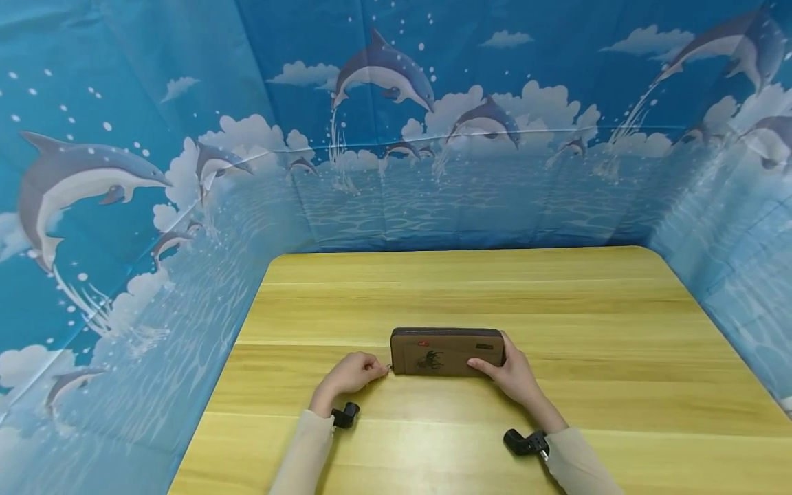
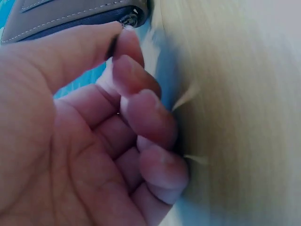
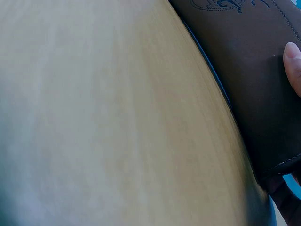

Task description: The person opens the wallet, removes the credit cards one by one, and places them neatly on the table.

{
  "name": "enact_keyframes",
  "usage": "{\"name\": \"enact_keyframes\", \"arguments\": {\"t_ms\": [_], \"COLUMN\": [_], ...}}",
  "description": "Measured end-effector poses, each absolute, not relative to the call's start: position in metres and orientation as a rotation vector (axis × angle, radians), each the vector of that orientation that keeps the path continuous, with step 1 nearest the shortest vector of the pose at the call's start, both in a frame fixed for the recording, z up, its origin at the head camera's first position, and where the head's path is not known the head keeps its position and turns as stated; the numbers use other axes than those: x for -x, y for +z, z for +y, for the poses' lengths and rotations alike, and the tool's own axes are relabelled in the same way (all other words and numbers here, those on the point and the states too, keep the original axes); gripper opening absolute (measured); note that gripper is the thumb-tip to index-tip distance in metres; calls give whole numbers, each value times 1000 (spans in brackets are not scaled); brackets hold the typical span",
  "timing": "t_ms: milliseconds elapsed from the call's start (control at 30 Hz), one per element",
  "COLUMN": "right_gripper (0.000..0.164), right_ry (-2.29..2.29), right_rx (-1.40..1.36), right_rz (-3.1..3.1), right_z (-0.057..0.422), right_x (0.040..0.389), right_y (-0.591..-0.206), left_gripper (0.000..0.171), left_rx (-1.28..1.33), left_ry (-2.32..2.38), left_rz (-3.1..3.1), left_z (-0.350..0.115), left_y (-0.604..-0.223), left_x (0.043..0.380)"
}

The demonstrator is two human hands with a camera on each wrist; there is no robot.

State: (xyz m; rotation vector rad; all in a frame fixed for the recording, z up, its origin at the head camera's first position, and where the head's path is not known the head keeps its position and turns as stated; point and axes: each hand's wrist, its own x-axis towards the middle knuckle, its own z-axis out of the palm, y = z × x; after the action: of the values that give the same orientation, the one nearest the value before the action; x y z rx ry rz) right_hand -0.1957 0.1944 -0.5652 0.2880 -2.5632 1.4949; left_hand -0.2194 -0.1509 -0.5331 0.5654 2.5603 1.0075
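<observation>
A brown zip-around wallet [image 1: 448, 352] with a dark horse emblem and a small red tag stands on its long edge near the table's middle. Its dark zipper runs along the top edge. My right hand [image 1: 512, 371] grips the wallet's right end, thumb on the front face; in the right wrist view only the thumb [image 3: 293, 66] shows clearly on the brown leather. At the lower left corner, my left hand [image 1: 354, 375] pinches the zipper pull [image 2: 129, 20] between thumb and index finger. The other left fingers [image 2: 150, 117] are curled toward the palm.
The wallet stands on a yellow wood-grain table [image 1: 470, 289] with rounded far corners. A blue curtain [image 1: 396, 192] printed with dolphins and clouds hangs behind and along the sides. Black wrist camera mounts [image 1: 524, 442] sit by the sleeves.
</observation>
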Motion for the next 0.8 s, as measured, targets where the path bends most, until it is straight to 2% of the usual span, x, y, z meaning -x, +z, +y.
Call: {"name": "enact_keyframes", "arguments": {"t_ms": [133,367,600,700,800], "right_gripper": [53,69,53,53,62], "right_ry": [1483,1450,1456,1449,1416], "right_rx": [-276,-256,-282,-277,-257], "right_rz": [-2570,-2585,-2550,-2543,-2549], "right_z": [194,193,193,192,192], "right_x": [195,193,192,190,188], "right_y": [-566,-565,-566,-566,-566], "left_gripper": [38,35,37,36,36], "left_rx": [-549,-476,-440,-482,-501], "left_ry": [1130,1265,1313,1341,1362], "left_rz": [2475,2438,2480,2509,2525], "left_z": [-151,-149,-147,-147,-146], "left_y": [-533,-534,-533,-534,-535], "left_x": [218,218,216,215,214]}}
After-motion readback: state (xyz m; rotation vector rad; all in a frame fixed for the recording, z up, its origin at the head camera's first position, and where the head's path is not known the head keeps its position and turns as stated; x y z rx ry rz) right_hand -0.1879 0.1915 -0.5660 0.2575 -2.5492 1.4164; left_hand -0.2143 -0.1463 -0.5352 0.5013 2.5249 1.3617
